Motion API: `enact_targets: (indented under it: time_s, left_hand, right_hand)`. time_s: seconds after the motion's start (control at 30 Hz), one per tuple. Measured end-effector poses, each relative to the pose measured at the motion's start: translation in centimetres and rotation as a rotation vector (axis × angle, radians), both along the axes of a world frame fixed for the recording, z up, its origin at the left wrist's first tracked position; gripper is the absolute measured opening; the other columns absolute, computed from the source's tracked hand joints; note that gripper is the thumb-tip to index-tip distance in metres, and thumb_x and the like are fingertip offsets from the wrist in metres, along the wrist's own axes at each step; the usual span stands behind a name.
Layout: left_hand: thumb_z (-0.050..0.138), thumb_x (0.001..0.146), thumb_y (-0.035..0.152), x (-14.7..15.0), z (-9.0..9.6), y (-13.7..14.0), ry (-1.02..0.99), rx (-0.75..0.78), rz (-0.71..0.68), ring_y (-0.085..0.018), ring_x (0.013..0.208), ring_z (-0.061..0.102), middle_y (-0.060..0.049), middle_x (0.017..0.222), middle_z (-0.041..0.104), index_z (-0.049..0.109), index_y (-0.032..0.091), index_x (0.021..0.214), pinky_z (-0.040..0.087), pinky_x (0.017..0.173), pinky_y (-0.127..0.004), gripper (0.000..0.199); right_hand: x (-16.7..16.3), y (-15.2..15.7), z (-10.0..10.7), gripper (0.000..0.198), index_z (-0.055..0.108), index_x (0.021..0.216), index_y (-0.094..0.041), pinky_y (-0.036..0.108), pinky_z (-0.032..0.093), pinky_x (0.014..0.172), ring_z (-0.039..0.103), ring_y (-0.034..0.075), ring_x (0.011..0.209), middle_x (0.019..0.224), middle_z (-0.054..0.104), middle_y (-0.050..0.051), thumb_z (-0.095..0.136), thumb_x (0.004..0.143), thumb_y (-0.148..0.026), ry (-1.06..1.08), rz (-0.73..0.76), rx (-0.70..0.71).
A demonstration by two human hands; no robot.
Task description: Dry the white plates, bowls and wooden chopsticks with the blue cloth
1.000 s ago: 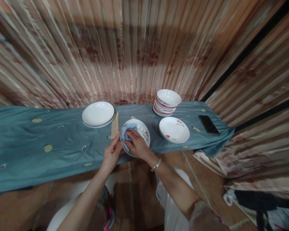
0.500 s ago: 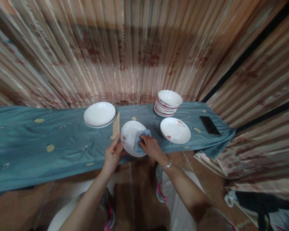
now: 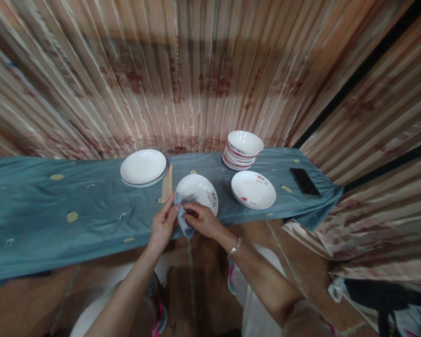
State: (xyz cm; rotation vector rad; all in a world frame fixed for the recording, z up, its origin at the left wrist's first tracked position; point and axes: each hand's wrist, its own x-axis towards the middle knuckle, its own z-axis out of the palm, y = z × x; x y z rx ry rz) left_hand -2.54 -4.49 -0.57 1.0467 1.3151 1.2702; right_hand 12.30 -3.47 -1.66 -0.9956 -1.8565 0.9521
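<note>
A white plate [image 3: 198,187] with red and blue flowers on its right side is held at the table's front edge. My left hand [image 3: 163,223] grips its left rim, thumb on top. My right hand [image 3: 201,217] is closed on a light blue cloth [image 3: 185,222], pressed against the plate's near left rim close to my left thumb. Part of the cloth hangs over the rim. Just behind my left hand lies a bundle of wooden chopsticks [image 3: 167,184]. To the right of the held plate sits a short stack of flowered plates [image 3: 254,189].
Larger white plates [image 3: 143,167] are stacked at the back left. A pile of red-rimmed bowls [image 3: 244,145] stands at the back right. A black phone [image 3: 304,181] lies near the right end of the blue-green tablecloth [image 3: 98,206]. Behind hangs a pleated curtain [image 3: 196,84].
My right hand has moved the cloth from the plate's right side to its near left rim. The plate has turned, so its flowers now show on the right.
</note>
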Motion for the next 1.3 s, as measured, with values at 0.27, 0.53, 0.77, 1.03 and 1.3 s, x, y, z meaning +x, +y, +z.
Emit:
enact_targets:
  time_s: [0.27, 0.53, 0.77, 1.03, 1.3]
  left_hand:
    - [0.073, 0.064, 0.054, 0.4, 1.2, -0.5, 0.0, 0.019, -0.106, -0.02, 0.08, 0.066, -0.008, 0.095, 0.072, 0.052, 0.016, 0.134, 0.056, 0.065, -0.028, 0.083]
    - [0.074, 0.063, 0.051, 1.2, 1.5, -1.1, -0.08, 0.038, -0.119, -0.02, 0.08, 0.067, -0.008, 0.091, 0.073, 0.053, 0.016, 0.133, 0.056, 0.071, -0.032, 0.081]
    - [0.075, 0.061, 0.054, 0.9, 1.2, -1.1, -0.099, 0.002, -0.1, -0.021, 0.08, 0.067, -0.009, 0.091, 0.073, 0.05, 0.016, 0.135, 0.056, 0.066, -0.029, 0.087]
    - [0.075, 0.06, 0.055, 0.9, 1.2, -0.8, -0.073, -0.013, -0.048, -0.019, 0.074, 0.065, -0.009, 0.092, 0.073, 0.05, 0.016, 0.136, 0.055, 0.06, -0.027, 0.089]
    - [0.075, 0.058, 0.056, 0.8, 1.5, -0.4, -0.023, -0.009, -0.032, -0.013, 0.06, 0.056, -0.002, 0.074, 0.068, 0.054, 0.014, 0.132, 0.053, 0.057, -0.025, 0.087]
  right_hand:
    - [-0.6, 1.8, 1.5, 0.031, 0.053, 0.109, -0.018, 0.03, 0.049, 0.085, 0.058, 0.017, 0.092, 0.103, 0.058, 0.006, 0.053, 0.078, -0.017, 0.043, -0.147, 0.122]
    - [1.4, 4.5, 0.1, 0.029, 0.054, 0.113, -0.018, 0.035, 0.045, 0.093, 0.055, 0.02, 0.103, 0.114, 0.057, 0.01, 0.056, 0.085, -0.028, -0.067, -0.325, 0.224]
    - [3.5, 3.4, -1.5, 0.025, 0.055, 0.113, -0.014, 0.038, 0.042, 0.097, 0.055, 0.024, 0.108, 0.111, 0.061, 0.014, 0.049, 0.09, -0.024, -0.379, -0.361, 0.218]
    - [4.6, 0.4, -0.8, 0.01, 0.062, 0.094, -0.018, 0.03, 0.047, 0.078, 0.063, 0.02, 0.086, 0.092, 0.068, 0.008, 0.057, 0.085, -0.02, -0.607, -0.269, 0.062]
    - [2.1, -1.5, 0.7, 0.011, 0.065, 0.092, -0.021, 0.025, 0.046, 0.074, 0.062, 0.015, 0.078, 0.086, 0.068, 0.001, 0.056, 0.086, -0.019, -0.211, -0.061, 0.015]
